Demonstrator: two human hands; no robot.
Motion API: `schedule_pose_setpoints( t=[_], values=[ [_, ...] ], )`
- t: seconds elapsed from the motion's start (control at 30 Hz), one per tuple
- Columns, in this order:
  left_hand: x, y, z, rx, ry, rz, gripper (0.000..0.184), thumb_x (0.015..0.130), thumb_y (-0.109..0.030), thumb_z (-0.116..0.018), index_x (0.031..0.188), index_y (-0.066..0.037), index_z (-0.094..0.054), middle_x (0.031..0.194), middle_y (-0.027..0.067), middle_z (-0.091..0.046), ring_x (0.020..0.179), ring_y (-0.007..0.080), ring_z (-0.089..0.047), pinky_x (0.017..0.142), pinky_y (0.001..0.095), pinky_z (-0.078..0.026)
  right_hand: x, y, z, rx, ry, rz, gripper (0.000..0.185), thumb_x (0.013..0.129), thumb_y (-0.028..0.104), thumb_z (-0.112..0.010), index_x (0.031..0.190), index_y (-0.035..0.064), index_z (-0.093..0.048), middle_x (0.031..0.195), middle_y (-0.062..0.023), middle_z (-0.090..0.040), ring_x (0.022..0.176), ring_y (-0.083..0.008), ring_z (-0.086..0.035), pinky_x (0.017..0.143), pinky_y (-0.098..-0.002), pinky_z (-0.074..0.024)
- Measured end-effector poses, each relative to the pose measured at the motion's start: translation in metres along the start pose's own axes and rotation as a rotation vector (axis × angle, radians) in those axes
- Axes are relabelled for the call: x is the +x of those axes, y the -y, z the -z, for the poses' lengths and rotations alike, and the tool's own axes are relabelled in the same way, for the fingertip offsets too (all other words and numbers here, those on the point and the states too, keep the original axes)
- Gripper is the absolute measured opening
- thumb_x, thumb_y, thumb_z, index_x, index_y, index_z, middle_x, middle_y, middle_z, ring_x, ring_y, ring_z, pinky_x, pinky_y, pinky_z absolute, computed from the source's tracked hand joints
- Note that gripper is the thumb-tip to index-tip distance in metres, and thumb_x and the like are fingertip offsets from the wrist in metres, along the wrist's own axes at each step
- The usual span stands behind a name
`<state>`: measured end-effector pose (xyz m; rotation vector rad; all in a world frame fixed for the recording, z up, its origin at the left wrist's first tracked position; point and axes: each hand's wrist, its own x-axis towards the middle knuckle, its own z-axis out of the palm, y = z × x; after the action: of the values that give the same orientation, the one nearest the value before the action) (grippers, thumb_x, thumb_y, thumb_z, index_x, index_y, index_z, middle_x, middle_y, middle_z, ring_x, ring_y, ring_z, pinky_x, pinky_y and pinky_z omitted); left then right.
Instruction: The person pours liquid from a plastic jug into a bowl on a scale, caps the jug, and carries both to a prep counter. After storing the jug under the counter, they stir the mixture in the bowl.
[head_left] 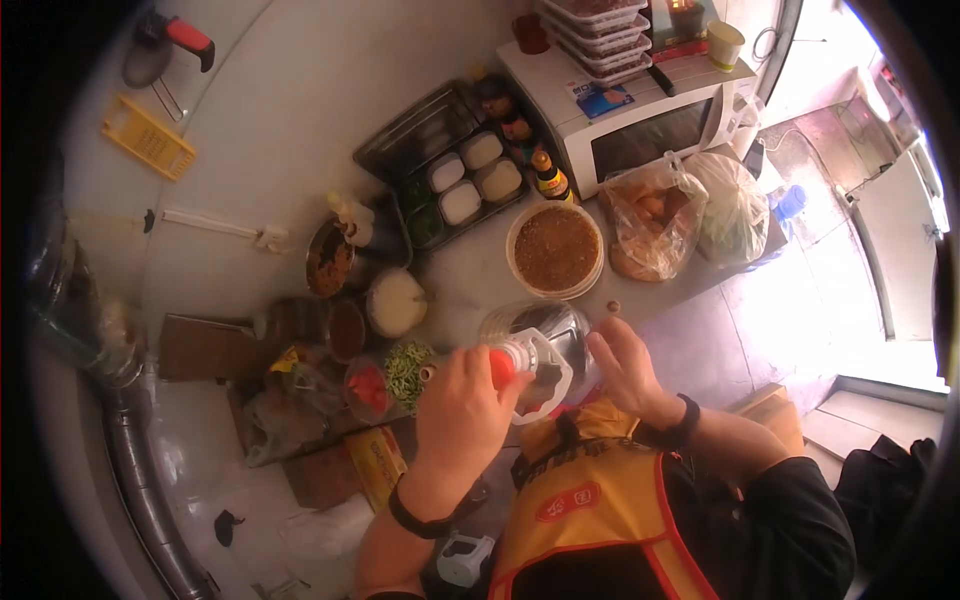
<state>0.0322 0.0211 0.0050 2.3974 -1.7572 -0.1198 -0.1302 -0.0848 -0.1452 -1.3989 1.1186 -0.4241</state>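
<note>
My left hand [462, 405] is closed around the red cap [503, 368] of a clear plastic jug. The jug [556, 322] has a white neck and a white loop handle [562, 385], and it is held in front of my apron. My right hand [630, 368] is beside the jug on the right, fingers partly curled and apart, with nothing visible in it. Whether it touches the jug's side I cannot tell. Just beyond the jug stands a white tub of brown sauce [556, 250]. Shredded green vegetables [408, 372] lie in a container left of my left hand.
Bagged eggs [652, 210] and another plastic bag [732, 210] rest on the right of the counter. Behind the tub are a sauce bottle [549, 175], a seasoning box [460, 200] and a microwave [650, 135]. Left are a tub of white contents [397, 302] and a red-filled container [368, 388].
</note>
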Motion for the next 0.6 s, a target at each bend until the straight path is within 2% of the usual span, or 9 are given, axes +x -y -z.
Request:
schedule_pose_setpoints(
  t=[0.07,0.1,0.17,0.2,0.27,0.37,0.6],
  values=[
    [0.004,-0.003,0.003,0.007,0.017,0.038,0.044,0.082,-0.031,-0.077,0.107,-0.001,-0.057,0.093,0.0164,-0.062,0.086,0.038,-0.062,0.071,0.0447,-0.05,-0.016,0.03,0.014,0.041,0.087,0.263,0.038,0.092,0.033,-0.063,0.102,-0.0029,-0.062,0.095,-0.0229,-0.065,0.093,-0.0351,-0.065,0.079,-0.0404,-0.0499],
    [0.006,-0.005,0.004,0.023,0.045,0.024,0.044,0.082,-0.032,-0.076,0.107,-0.001,-0.057,0.093,0.0165,-0.062,0.086,0.0384,-0.063,0.07,0.0449,-0.05,-0.022,0.046,0.02,0.046,0.082,0.268,0.038,0.092,0.033,-0.063,0.102,-0.0029,-0.062,0.095,-0.0229,-0.065,0.093,-0.0351,-0.065,0.079,-0.0404,-0.0499],
    [0.01,-0.007,0.008,0.043,0.07,-0.001,0.043,0.083,-0.033,-0.076,0.106,-0.001,-0.057,0.093,0.0165,-0.062,0.087,0.0388,-0.063,0.07,0.0452,-0.051,-0.032,0.07,0.026,-0.053,0.336,0.258,0.04,0.092,0.037,-0.064,0.097,-0.003,-0.062,0.087,-0.0217,-0.066,0.084,-0.0352,-0.067,0.072,-0.0418,-0.0497],
    [0.012,-0.008,0.009,0.043,0.106,0.002,0.042,0.083,-0.033,-0.076,0.105,-0.001,-0.057,0.094,0.0163,-0.062,0.087,0.0388,-0.063,0.07,0.045,-0.05,-0.033,0.074,0.023,-0.05,0.328,0.26,0.04,0.092,0.037,-0.064,0.097,-0.003,-0.062,0.087,-0.0217,-0.066,0.084,-0.0352,-0.067,0.072,-0.0418,-0.0497],
    [0.014,-0.008,0.013,0.047,0.139,-0.006,0.041,0.083,-0.032,-0.075,0.104,-0.002,-0.058,0.095,0.0161,-0.062,0.087,0.0387,-0.063,0.071,0.0448,-0.05,-0.033,0.076,0.013,-0.019,0.474,0.122,0.042,0.092,0.039,-0.064,0.092,-0.0034,-0.062,0.08,-0.0205,-0.066,0.076,-0.0348,-0.067,0.067,-0.0424,-0.0495],
    [0.014,-0.012,0.017,0.117,0.087,-0.13,0.037,0.084,-0.032,-0.074,0.098,-0.002,-0.057,0.089,0.0157,-0.06,0.08,0.0355,-0.063,0.067,0.0438,-0.051,-0.034,0.064,-0.002,-0.001,0.385,0.184,0.044,0.092,0.04,-0.063,0.093,-0.0036,-0.06,0.08,-0.0214,-0.066,0.076,-0.0351,-0.067,0.069,-0.0431,-0.0502],
    [0.011,-0.014,0.008,0.113,0.091,-0.128,0.03,0.092,-0.019,-0.062,0.114,0.0,-0.055,0.092,0.0178,-0.058,0.086,0.0377,-0.061,0.072,0.0447,-0.05,-0.036,0.059,0.001,0.032,0.392,0.214,0.039,0.094,0.037,-0.06,0.093,-0.0021,-0.056,0.079,-0.0215,-0.066,0.077,-0.0352,-0.067,0.067,-0.0441,-0.0501]
  ],
)
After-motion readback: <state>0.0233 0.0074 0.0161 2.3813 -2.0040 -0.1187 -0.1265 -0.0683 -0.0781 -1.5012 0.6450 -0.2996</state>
